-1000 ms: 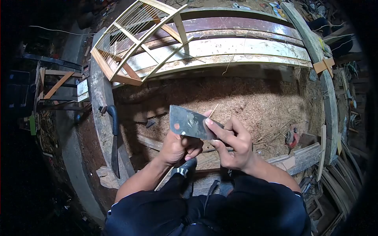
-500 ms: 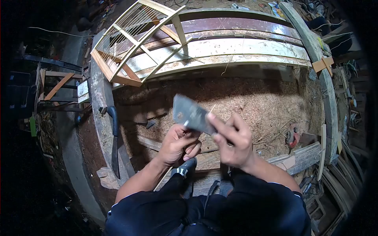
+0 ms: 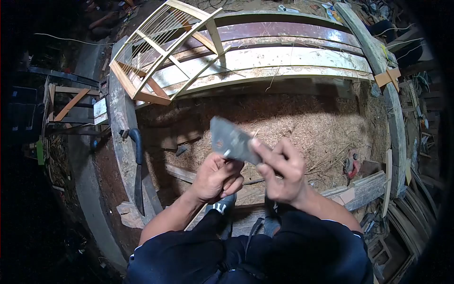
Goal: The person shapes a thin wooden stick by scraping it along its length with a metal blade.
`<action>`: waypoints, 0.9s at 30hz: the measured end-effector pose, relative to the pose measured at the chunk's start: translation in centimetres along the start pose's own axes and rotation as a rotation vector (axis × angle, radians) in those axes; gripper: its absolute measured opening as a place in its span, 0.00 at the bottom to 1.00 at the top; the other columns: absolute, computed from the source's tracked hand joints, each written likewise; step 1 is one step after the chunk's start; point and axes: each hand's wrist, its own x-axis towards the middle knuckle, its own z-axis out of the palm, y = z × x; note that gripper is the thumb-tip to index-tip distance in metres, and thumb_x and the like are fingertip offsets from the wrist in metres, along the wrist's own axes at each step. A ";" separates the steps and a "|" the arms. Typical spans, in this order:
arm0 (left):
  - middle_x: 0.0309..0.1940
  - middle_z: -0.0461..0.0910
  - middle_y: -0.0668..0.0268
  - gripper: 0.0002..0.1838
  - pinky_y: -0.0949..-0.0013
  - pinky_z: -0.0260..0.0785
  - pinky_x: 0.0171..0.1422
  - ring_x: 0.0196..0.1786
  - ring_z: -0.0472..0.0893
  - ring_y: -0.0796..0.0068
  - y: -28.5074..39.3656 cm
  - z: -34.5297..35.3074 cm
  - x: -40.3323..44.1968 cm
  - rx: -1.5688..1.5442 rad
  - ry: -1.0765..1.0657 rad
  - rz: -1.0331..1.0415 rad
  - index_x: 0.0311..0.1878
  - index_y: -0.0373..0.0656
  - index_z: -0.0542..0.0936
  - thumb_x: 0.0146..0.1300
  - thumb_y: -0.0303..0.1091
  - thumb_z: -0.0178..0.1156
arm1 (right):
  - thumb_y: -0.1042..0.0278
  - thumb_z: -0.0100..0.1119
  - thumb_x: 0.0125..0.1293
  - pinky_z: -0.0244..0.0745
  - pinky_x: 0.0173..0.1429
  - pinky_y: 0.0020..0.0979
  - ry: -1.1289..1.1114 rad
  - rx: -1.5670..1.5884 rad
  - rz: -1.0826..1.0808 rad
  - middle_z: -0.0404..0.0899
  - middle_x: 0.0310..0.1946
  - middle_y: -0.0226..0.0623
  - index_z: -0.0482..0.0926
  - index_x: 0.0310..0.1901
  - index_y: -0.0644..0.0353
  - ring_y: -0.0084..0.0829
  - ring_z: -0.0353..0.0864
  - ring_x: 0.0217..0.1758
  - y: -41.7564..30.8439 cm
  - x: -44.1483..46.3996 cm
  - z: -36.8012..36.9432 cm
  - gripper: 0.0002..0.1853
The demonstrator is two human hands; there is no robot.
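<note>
My right hand (image 3: pixel 283 173) grips one end of a flat grey metal plate (image 3: pixel 231 142), with thumb and forefinger on it. The plate slants up to the left, has small holes in it and is slightly blurred. My left hand (image 3: pixel 218 177) is closed just under the plate's lower edge, thumb against curled fingers. It appears to pinch a thin pale wooden strip (image 3: pixel 256 133), whose tip shows above the plate beside my right forefinger. Most of the strip is hidden behind the plate and fingers.
A bowed wooden frame with thin rods (image 3: pixel 161 49) rests on the far planks (image 3: pixel 302 59). A dark-handled knife (image 3: pixel 137 161) lies on the left beam (image 3: pixel 120 137). Shavings (image 3: pixel 312 128) cover the ground, with a red tool (image 3: pixel 351 168) at right. Long strips (image 3: pixel 406 222) are stacked lower right.
Both hands and the plate have shifted slightly right and down. The strip's tip shows less above the plate, and the strip's lower end by my left forearm no longer shows clearly.
</note>
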 end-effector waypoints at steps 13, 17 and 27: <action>0.15 0.61 0.72 0.12 0.75 0.52 0.17 0.12 0.59 0.81 -0.6 -0.4 -0.1 -0.085 0.005 0.100 0.36 0.41 0.70 0.79 0.34 0.52 | 0.76 0.70 0.58 0.61 0.25 0.31 -0.054 0.008 -0.027 0.63 0.25 0.33 0.82 0.65 0.58 0.28 0.61 0.25 -0.4 0.3 0.0 0.29; 0.15 0.60 0.73 0.08 0.75 0.52 0.17 0.12 0.60 0.81 -0.9 -1.2 0.4 -0.124 -0.071 0.130 0.38 0.41 0.72 0.78 0.28 0.49 | 0.75 0.70 0.58 0.61 0.25 0.30 -0.062 -0.021 -0.007 0.63 0.26 0.33 0.83 0.65 0.55 0.27 0.61 0.24 -0.4 0.1 0.0 0.30; 0.13 0.59 0.74 0.23 0.76 0.55 0.18 0.12 0.60 0.83 1.2 0.6 -0.1 -0.012 -0.029 0.019 0.75 0.37 0.67 0.81 0.30 0.47 | 0.77 0.68 0.61 0.63 0.30 0.31 0.063 -0.110 0.088 0.63 0.27 0.35 0.81 0.65 0.60 0.28 0.63 0.27 1.0 0.6 -0.7 0.28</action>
